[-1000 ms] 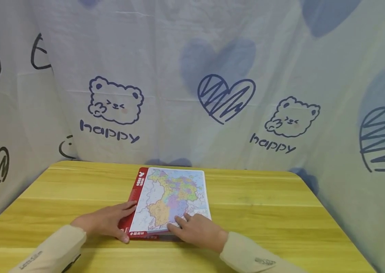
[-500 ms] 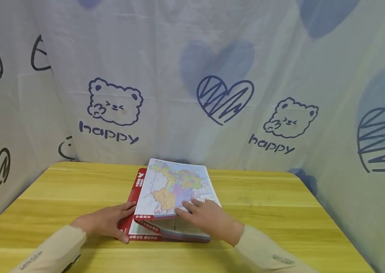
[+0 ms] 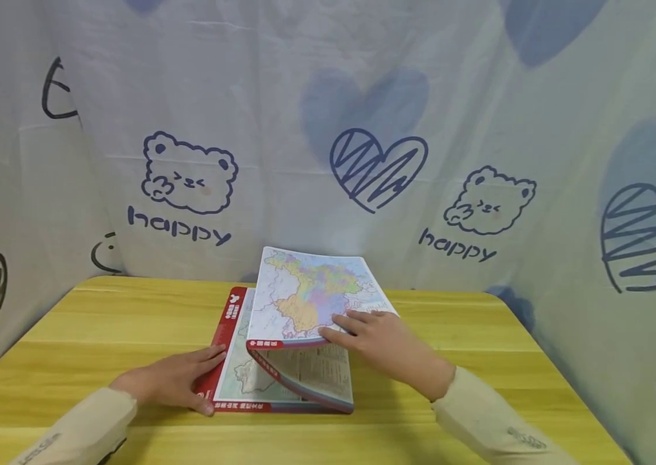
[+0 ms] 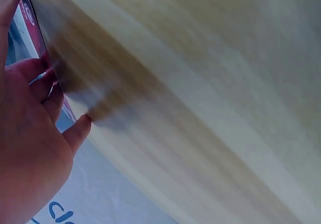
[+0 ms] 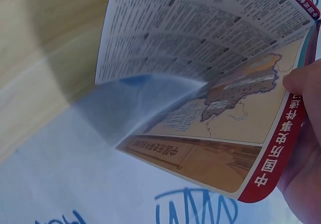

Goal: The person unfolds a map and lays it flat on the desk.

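Note:
A folded map (image 3: 310, 284) with red borders lies on the yellow wood-grain table, its upper panels raised and fanned apart toward the viewer. My right hand (image 3: 394, 345) pinches the near right edge of the raised top panel, fingers spread over its printed face. In the right wrist view a thumb presses beside the red strip, and the printed inner panels (image 5: 215, 113) spread in a V. My left hand (image 3: 167, 381) rests at the lower left corner, fingers along the red border of the bottom panel (image 3: 240, 387). The left wrist view shows mostly tabletop beside that hand.
The yellow table (image 3: 130, 323) spreads on all sides of the map. Just behind its far edge hangs a white cloth (image 3: 281, 161) printed with hearts and bears; more cloth closes in the left and right sides.
The top panel has lifted and shifted right and away with my right hand, exposing the panels beneath. My left hand has stayed at the left border.

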Demonstrator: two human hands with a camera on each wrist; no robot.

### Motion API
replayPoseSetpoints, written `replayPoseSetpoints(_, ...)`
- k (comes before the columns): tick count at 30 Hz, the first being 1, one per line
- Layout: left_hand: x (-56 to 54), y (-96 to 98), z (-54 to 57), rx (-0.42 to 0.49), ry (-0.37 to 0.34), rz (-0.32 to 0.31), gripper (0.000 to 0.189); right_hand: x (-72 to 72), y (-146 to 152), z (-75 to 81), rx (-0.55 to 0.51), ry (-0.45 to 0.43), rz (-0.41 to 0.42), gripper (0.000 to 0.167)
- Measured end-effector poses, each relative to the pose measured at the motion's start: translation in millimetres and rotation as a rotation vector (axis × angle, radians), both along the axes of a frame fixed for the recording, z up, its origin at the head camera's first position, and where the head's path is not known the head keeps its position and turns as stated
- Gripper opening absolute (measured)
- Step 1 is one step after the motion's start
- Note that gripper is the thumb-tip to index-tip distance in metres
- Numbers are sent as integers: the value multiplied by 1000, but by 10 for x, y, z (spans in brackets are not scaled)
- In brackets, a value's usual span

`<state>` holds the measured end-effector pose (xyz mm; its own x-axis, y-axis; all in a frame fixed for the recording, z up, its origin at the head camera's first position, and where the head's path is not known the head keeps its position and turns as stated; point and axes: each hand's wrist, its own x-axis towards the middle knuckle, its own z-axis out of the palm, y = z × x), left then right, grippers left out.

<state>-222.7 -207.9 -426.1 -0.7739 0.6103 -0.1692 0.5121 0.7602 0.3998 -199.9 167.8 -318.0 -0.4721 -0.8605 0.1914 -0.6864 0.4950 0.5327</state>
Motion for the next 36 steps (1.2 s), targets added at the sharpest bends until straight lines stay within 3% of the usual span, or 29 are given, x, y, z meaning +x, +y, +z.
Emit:
replayPoseSetpoints(4,13,-34,4,-2,13,-11,96,-17,94,88,-35,17,28,47)
replayPoseSetpoints(9,22,-60,12,-16,-19,51,89,-37,204,177,-86,59,79,45)
replayPoseSetpoints(14,31,-105,26,-39,-6,99,83,-45,298,268,-146,73,108,44)
replayPoseSetpoints(20,31,-181,65,-94,23,151,80,-41,421,355,-201,94,108,46)
replayPoseSetpoints(27,29,-276,50,-192,118,188,80,-86,569,398,-276,134,155,46)
replayPoseSetpoints(31,26,-334,45,-208,122,236,83,-124,663,410,-313,141,192,38)
replayPoseSetpoints(34,16,-388,40,-219,124,258,88,-147,739,415,-340,154,222,21)
replayPoseSetpoints(36,8,-432,34,-236,138,266,90,-157,783,418,-360,169,244,31)
